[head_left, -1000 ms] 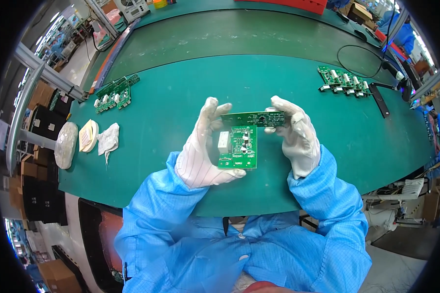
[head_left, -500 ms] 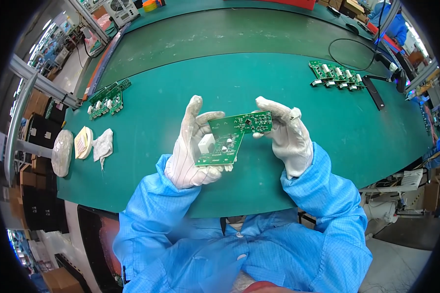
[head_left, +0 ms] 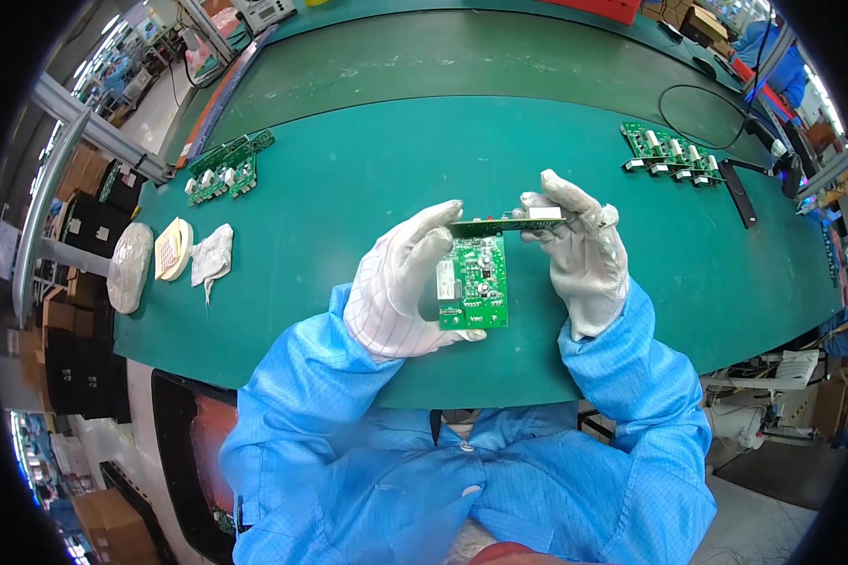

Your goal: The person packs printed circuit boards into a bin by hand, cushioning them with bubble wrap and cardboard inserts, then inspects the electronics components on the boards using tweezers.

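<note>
A green circuit board assembly (head_left: pixel 492 297) is held between my white-gloved hands above the table, near its front. One board faces up toward me with small parts and a white block at its left side. Along its far edge a second, joined board section shows nearly edge-on, with a white component at its right end. My left hand (head_left: pixel 386 287) is closed around the left side, thumb at the top and fingers by the lower edge. My right hand (head_left: pixel 584 259) pinches the right end of the edge-on section; some of its fingertips are hidden behind the board.
Several similar boards (head_left: pixel 224 179) lie at the left, and a row of more boards (head_left: pixel 674 155) at the right beside a black stand (head_left: pixel 740 193) with a cable. A white cloth (head_left: pixel 211 256), a round pad (head_left: pixel 172 250) and a plastic-wrapped bundle (head_left: pixel 129 267) line the left edge.
Both hands have turned the circuit board, so another face shows and one section is now edge-on. The hands have shifted slightly right, and the whole view has moved a little.
</note>
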### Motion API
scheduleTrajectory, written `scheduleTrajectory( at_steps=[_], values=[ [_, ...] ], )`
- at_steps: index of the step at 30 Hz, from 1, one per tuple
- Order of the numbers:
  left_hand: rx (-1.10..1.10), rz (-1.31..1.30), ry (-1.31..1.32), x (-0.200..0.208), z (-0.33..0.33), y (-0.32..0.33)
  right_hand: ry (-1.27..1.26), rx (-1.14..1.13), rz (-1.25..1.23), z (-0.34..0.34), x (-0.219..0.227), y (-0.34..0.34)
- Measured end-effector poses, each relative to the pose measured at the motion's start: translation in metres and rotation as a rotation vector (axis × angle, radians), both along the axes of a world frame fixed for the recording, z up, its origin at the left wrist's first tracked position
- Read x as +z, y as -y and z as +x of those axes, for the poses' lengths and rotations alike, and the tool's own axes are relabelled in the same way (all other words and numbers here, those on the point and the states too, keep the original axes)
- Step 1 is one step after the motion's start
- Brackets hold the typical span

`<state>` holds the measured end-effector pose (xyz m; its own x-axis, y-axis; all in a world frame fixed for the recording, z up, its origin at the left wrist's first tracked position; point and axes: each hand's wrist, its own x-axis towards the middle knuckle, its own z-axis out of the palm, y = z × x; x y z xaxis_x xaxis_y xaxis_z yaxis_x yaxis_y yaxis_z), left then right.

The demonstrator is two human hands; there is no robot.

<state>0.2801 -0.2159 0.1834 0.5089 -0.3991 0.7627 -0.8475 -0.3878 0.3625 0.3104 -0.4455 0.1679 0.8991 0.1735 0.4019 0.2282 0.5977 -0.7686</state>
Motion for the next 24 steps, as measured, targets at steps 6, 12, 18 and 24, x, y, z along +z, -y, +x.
scheduleTrajectory(
  at_steps=[6,12,18,24],
  values=[
    [0.007,-0.001,0.015,-0.002,0.004,0.000,0.001,-0.008,-0.027,0.001,0.003,-0.002],
    [-0.003,0.006,-0.037,0.001,-0.001,-0.002,0.011,0.051,-0.081,-0.002,0.004,0.001],
    [-0.005,-0.039,-0.081,0.004,-0.004,0.002,-0.002,-0.040,-0.196,-0.004,0.002,-0.002],
    [0.197,0.182,-0.203,0.019,-0.010,-0.030,1.002,-0.502,-1.229,0.021,0.018,0.016]
  ],
)
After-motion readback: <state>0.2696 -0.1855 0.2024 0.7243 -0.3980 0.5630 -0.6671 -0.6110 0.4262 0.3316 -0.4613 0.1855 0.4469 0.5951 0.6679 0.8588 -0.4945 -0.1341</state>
